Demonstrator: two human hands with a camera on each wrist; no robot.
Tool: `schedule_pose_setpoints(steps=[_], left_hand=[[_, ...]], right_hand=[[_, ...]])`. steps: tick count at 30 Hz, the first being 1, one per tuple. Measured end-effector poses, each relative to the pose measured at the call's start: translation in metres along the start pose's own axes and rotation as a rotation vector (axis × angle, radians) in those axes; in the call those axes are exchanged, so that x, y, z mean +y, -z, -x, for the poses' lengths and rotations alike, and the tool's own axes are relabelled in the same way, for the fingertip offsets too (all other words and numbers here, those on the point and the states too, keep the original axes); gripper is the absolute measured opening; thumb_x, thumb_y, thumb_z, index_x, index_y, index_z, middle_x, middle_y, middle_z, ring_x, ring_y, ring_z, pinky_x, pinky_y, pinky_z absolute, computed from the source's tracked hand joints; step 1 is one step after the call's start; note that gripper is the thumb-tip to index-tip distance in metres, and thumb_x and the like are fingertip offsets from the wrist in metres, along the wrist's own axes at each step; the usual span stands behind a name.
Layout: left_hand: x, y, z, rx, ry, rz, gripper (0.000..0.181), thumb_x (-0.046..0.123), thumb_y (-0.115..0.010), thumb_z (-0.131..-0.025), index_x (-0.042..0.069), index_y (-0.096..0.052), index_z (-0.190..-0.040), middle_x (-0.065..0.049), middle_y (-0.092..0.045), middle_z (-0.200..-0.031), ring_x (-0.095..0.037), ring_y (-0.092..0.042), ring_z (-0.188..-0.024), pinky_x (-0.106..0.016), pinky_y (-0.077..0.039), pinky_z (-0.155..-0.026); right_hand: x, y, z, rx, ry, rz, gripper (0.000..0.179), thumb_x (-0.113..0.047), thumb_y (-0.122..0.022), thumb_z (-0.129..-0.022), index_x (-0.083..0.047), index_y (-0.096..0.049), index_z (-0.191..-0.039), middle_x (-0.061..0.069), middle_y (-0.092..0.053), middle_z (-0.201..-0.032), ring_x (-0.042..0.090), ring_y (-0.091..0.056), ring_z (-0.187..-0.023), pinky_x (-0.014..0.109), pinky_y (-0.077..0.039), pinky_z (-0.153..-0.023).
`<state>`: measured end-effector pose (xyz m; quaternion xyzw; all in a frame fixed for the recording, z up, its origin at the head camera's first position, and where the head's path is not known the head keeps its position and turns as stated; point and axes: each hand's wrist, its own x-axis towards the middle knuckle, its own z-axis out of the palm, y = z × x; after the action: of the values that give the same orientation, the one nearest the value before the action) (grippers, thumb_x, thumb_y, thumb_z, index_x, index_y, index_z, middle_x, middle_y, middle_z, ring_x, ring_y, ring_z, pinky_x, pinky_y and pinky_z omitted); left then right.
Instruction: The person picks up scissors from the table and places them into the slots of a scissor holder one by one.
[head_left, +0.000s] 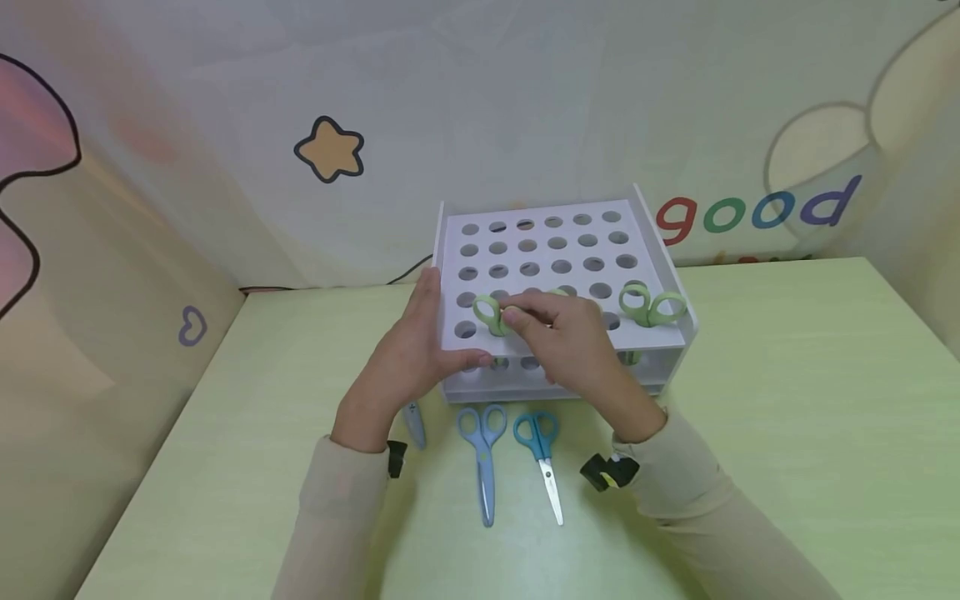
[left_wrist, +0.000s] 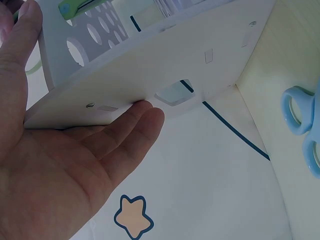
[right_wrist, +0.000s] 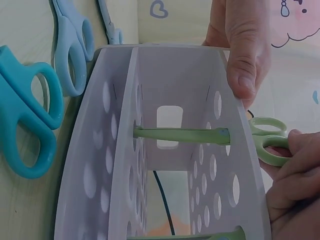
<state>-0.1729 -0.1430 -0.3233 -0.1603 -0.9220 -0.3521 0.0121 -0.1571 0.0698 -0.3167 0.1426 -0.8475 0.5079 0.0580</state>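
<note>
Counter point(head_left: 787, 400): pale green
Left hand point(head_left: 405, 346): clamped on white rack point(head_left: 543, 256)
Right hand point(head_left: 573, 337): pinching green scissors point(right_wrist: 205, 136)
Scissors: I'd guide them straight, rack braced

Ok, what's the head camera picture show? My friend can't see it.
A person's right hand holds green scissors in a white rack with round holes; the left hand grips its left side. More green scissors stand at the right; pale blue scissors and teal-handled scissors lie in front on a green table.
</note>
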Motion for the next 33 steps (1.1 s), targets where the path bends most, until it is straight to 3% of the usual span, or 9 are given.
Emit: schedule_pose_setpoints(steps=[10,19,28,33], left_hand=[[0.0025,-0.0001,-0.0019,-0.002,0.006,-0.017,0.123,0.039,-0.091,-0.075,0.017,-0.007,-0.162,-0.004,-0.022,-0.16,-0.021,-0.056,-0.097,-0.036,-0.051,-0.078],[0.0017,-0.0001,-0.0012,-0.004,0.023,-0.005,0.121,0.035,-0.091,-0.076,0.018,-0.007,-0.162,-0.004,-0.02,-0.161,-0.023,-0.056,-0.099,-0.039,-0.051,-0.082],[0.0012,-0.0009,-0.0005,-0.004,0.025,0.0,0.122,0.037,-0.09,-0.076,0.019,-0.005,-0.162,-0.004,-0.021,-0.16,-0.022,-0.056,-0.1,-0.038,-0.051,-0.082],[0.0005,-0.0025,-0.0011,-0.001,0.02,0.013,0.12,0.036,-0.091,-0.076,0.021,-0.007,-0.162,-0.002,-0.031,-0.151,-0.02,-0.057,-0.097,-0.037,-0.052,-0.08]], right_hand=[[-0.0019,0.0011,-0.0012,0.005,-0.013,0.019,0.023,-0.025,-0.068,-0.099,-0.017,-0.076,-0.119,0.005,-0.069,-0.089,0.022,-0.05,-0.042,0.03,-0.041,-0.042],[-0.0023,-0.0019,-0.0025,-0.065,-0.009,0.097,0.03,-0.026,-0.065,-0.101,-0.013,-0.072,-0.127,0.005,-0.064,-0.084,0.021,-0.055,-0.042,0.036,-0.048,-0.047],[0.0012,-0.0013,-0.0036,-0.078,-0.086,0.002,0.033,-0.027,-0.064,-0.101,-0.017,-0.068,-0.133,0.008,-0.061,-0.073,0.022,-0.059,-0.046,0.034,-0.048,-0.047],[0.0052,0.0015,-0.0028,-0.067,-0.076,-0.113,0.036,-0.026,-0.067,-0.1,-0.014,-0.067,-0.134,0.007,-0.072,-0.099,0.024,-0.061,-0.051,0.034,-0.052,-0.049]])
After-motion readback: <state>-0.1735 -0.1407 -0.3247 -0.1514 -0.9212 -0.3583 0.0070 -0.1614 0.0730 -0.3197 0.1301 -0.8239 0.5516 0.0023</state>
